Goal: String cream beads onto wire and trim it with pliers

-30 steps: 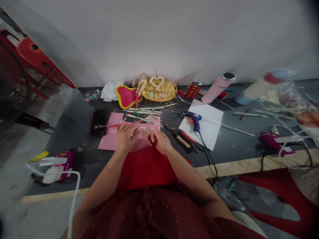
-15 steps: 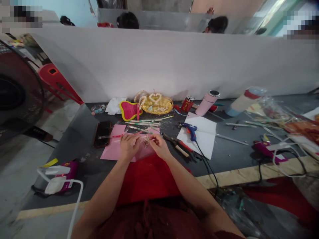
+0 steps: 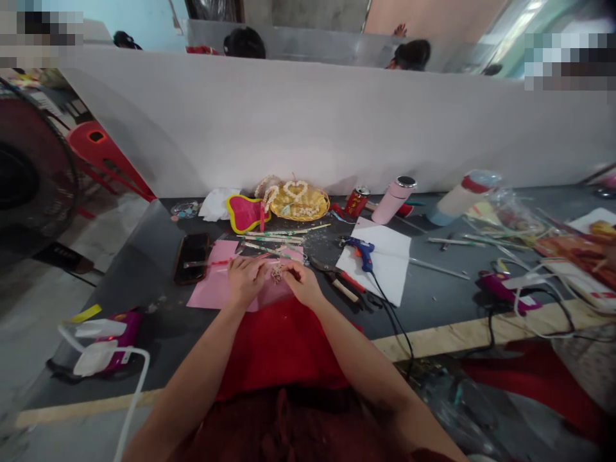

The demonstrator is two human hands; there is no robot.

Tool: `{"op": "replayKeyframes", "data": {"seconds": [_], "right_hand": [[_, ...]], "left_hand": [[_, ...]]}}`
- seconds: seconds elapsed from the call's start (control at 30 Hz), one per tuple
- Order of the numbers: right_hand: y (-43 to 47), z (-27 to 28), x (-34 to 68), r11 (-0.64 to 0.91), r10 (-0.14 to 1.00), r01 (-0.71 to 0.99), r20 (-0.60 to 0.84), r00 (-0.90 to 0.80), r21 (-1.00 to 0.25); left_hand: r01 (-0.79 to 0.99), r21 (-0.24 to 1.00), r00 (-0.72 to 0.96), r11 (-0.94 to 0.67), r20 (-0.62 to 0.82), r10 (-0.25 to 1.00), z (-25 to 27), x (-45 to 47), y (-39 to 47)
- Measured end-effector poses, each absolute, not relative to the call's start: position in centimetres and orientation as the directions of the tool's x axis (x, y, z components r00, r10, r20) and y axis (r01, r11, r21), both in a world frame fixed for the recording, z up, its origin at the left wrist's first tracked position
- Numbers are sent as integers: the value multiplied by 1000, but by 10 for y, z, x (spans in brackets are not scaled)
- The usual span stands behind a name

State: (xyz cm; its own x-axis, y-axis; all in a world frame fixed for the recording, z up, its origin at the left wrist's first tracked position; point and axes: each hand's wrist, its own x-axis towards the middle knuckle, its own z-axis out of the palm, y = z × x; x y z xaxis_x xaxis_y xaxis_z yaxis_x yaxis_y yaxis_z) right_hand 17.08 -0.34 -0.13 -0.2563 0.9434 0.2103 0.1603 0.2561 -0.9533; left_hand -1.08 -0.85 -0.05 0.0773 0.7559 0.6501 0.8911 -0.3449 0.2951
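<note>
Small, knobbly cluster of beige beadlike pieces [image 3: 276, 274], between the fingers of both hands, over a pink paper sheet [image 3: 206, 295]; cannot tell whether resting on it or raised. Right hand [image 3: 304, 282] with thumb and forefinger bent close together, tips at the right side of the cluster; too small and blurred to tell whether grasping or merely touching. Left hand [image 3: 244, 281] with fingers curled downward over the pink sheet, thumb drawn toward the forefinger, just beside the cluster; cannot tell whether grasping anything.

By the left fingers, a thin red strip with a clear end [image 3: 219, 262], reaching leftward onto a black phone in a brown case [image 3: 192, 256]. Just ahead of the fingers, a loose bundle of thin, pale, green-marked sticks [image 3: 276, 238]. Farther ahead, a lobed magenta piece with a yellow rim [image 3: 245, 213], near an oval golden woven basket [image 3: 315, 196] bearing a beige heart-shaped ring [image 3: 294, 197].

Right of the right fingers, dark metal hand tools with red and tan handles [image 3: 347, 291]; beyond them, a blue glue gun with a black cord [image 3: 364, 253], on a white paper sheet [image 3: 399, 273]. Ahead and to the right of the fingers, a red drink can [image 3: 357, 202] and a pink cylindrical bottle with a dark lid [image 3: 393, 202]. Beneath everything, a dark grey worktop [image 3: 443, 308].
</note>
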Motion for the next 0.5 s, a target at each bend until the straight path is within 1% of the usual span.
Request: {"op": "replayKeyframes", "data": {"seconds": [0.17,0.37,0.5], "right_hand": [[-3,-3,170,236,944,158,188,-272,-959],[-6,0,171,264,926,199,191,-326,-944],[-7,-1,171,281,921,224,196,-336,-933]], "left_hand": [[888,274,109,-369,656,747,2,-12,-8],[886,275,105,-374,667,738,3,-14,-10],[875,292,121,-387,642,757,1,-14,-9]]}}
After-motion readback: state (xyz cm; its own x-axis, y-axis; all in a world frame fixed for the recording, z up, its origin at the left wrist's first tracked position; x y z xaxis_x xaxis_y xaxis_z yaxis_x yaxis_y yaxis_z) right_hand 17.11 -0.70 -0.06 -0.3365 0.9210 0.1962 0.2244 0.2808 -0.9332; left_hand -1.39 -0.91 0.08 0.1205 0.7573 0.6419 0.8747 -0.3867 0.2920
